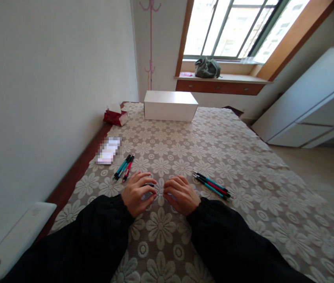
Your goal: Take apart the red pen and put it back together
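Observation:
My left hand (139,192) and my right hand (181,195) are close together low over the flowered tablecloth (161,228), fingers curled in a pinch. A thin, pale sliver (160,195) shows between the two sets of fingertips; its kind is too small to tell. Under the left fingers a small dark piece (149,185) is partly visible, mostly hidden. Left of my left hand lies a group of slim turquoise and red pens or mechanical pencils (122,169). Beyond my right hand lies a similar turquoise, red and black group (213,184), side by side at a slant.
A blurred-out phone (108,150) lies on the left, with a red tissue pack (115,117) behind it. At the table's far end stands a white box (169,106). The wall (51,78) borders the left edge, where a white device (19,239) sits.

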Action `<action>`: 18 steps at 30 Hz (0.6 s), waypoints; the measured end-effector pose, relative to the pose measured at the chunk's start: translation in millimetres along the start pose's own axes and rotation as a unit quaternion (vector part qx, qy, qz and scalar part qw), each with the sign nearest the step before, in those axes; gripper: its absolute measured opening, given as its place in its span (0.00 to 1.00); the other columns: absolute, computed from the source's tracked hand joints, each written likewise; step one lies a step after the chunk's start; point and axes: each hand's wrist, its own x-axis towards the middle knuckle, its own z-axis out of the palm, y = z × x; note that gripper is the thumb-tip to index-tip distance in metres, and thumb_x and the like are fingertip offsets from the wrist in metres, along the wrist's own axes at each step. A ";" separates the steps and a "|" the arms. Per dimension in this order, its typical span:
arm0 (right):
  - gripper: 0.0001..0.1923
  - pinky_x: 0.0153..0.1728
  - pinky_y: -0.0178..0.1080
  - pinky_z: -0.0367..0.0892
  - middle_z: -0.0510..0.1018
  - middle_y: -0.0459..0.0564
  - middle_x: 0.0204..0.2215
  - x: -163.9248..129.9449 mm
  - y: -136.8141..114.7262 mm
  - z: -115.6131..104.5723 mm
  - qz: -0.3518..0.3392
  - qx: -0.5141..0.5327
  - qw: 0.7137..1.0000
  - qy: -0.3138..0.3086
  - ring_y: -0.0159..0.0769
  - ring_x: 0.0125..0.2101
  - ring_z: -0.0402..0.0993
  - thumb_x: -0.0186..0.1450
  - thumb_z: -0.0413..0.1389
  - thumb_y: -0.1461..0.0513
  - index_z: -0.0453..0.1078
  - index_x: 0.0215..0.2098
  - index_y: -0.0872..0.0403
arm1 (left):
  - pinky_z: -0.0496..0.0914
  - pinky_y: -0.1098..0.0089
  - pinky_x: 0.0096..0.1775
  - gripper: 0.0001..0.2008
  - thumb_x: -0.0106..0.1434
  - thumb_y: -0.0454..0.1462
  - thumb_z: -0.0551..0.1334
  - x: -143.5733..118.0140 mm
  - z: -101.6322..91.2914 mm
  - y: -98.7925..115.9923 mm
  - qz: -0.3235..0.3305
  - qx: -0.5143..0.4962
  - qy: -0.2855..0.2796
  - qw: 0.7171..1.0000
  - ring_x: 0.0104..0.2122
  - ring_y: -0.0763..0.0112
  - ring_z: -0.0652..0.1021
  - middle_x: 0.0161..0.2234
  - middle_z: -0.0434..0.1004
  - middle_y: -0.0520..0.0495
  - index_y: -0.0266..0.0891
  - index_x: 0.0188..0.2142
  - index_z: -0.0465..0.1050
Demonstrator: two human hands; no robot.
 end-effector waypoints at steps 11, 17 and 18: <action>0.08 0.34 0.39 0.64 0.76 0.47 0.28 1.9 -14.3 5.1 -0.021 0.018 1.000 0.000 0.37 0.30 0.71 0.76 0.47 0.65 0.67 0.41 0.52 | 0.62 0.50 0.67 0.02 0.65 0.38 0.66 -1.1 1.2 3.2 0.038 0.003 0.039 0.999 0.57 0.59 0.76 0.44 0.85 0.51 0.48 0.35 0.79; 0.06 0.31 0.37 0.66 0.77 0.47 0.28 3.8 -19.6 4.5 -0.014 0.069 0.997 0.028 0.36 0.29 0.72 0.76 0.49 0.64 0.67 0.41 0.51 | 0.63 0.51 0.66 0.05 0.66 0.43 0.66 -2.3 2.9 3.0 0.026 -0.016 0.020 0.999 0.56 0.59 0.77 0.43 0.85 0.49 0.47 0.37 0.79; 0.06 0.31 0.37 0.66 0.77 0.47 0.28 4.2 -19.7 4.0 -0.017 0.072 0.997 0.029 0.36 0.29 0.72 0.76 0.49 0.64 0.67 0.41 0.51 | 0.63 0.51 0.66 0.07 0.67 0.45 0.66 -2.0 3.0 3.8 0.021 -0.020 0.021 0.999 0.56 0.58 0.77 0.43 0.85 0.48 0.47 0.37 0.78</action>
